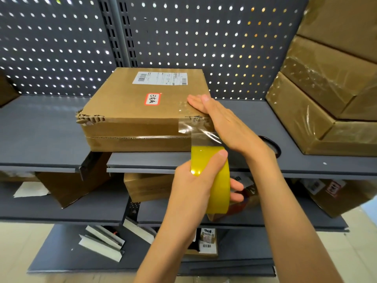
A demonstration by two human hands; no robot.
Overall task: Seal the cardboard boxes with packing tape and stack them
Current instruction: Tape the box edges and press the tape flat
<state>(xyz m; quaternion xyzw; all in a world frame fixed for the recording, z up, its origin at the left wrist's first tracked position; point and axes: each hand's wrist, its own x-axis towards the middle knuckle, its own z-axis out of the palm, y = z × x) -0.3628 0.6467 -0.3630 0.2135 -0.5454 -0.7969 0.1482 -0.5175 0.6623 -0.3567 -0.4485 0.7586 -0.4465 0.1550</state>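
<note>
Nearest the camera, the left hand [195, 180] grips a yellow roll of packing tape [214, 180], thumb on the outer face and fingers curled round the far side, holding it just in front of the shelf edge. A clear strip of tape [201, 132] runs up from the roll to the near right corner of a flat cardboard box [142, 111]. There the right hand [220, 121] lies flat with straight fingers, pressing the tape onto the box's top and front edge. The box sits on the grey shelf [51, 129], with a torn near-left corner, a red-bordered sticker [152, 99] on its lid and a white shipping label [160, 78] toward the back. Just right of the right wrist, part of a dark ring [272, 145] shows on the shelf; what it is cannot be told. Further right, a stack of 3 taped cardboard boxes [326, 103] stands on the same shelf, well apart from the flat box. Behind everything is a grey pegboard wall [61, 48]. Lower shelves hold more boxes [146, 186] and small labelled packages [207, 240].
</note>
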